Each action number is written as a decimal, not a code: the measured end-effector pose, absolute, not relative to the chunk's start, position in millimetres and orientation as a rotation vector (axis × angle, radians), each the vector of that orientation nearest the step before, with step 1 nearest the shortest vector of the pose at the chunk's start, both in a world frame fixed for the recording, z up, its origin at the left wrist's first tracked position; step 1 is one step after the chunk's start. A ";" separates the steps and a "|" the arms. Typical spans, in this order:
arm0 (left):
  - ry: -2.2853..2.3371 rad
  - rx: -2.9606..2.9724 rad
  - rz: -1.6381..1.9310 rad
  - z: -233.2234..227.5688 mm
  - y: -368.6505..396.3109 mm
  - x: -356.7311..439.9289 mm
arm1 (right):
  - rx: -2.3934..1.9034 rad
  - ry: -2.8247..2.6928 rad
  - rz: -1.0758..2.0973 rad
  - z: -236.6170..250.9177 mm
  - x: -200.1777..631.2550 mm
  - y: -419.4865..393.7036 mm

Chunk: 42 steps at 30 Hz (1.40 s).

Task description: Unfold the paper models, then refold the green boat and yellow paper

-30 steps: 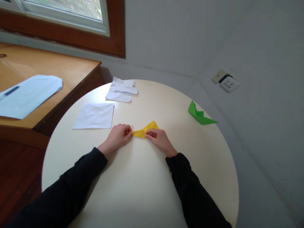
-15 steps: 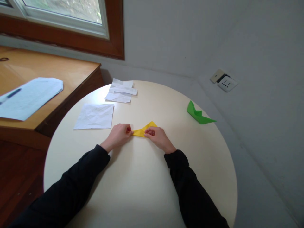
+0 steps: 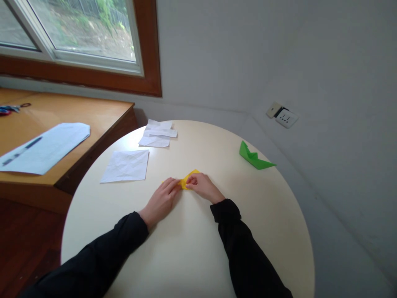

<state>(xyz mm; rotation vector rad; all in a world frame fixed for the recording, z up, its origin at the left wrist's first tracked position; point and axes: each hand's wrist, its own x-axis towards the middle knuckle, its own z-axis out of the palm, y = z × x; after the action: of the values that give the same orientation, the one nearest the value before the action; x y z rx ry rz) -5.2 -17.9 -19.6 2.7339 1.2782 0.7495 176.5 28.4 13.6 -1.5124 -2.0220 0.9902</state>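
While you're sat at that round cream worktop (image 3: 186,256) tucked in a grey-walled corner under a wood-framed window (image 3: 77,37), your left hand (image 3: 163,200) lies flat, fingertips pressing one end of the small folded yellow paper (image 3: 188,179), and your right hand (image 3: 201,187) has its grip pinched on the other end, mid-table. A creased white sheet (image 3: 125,165) and some white scraps (image 3: 158,134) lie off to the left, a folded green paper boat (image 3: 252,157) sits near the right rim, and the smooth near half is bare.
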 end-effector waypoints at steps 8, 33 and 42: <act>1.488 2.783 0.508 -26.1 -35.1 7.0 | -1.454 -2.056 0.953 13.3 176.9 31.0; 1.814 2.729 0.292 -9.2 -44.6 15.9 | -1.196 -2.427 -0.032 -29.8 165.0 -32.3; 1.791 2.668 0.332 -13.1 -43.3 13.8 | -1.208 -2.422 -0.036 -31.4 163.6 -33.5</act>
<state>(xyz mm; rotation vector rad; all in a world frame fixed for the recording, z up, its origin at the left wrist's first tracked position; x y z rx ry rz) 13.8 -43.3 -13.1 2.6679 1.7913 0.3322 163.6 -33.5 -31.4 -1.2080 -2.4224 -0.0363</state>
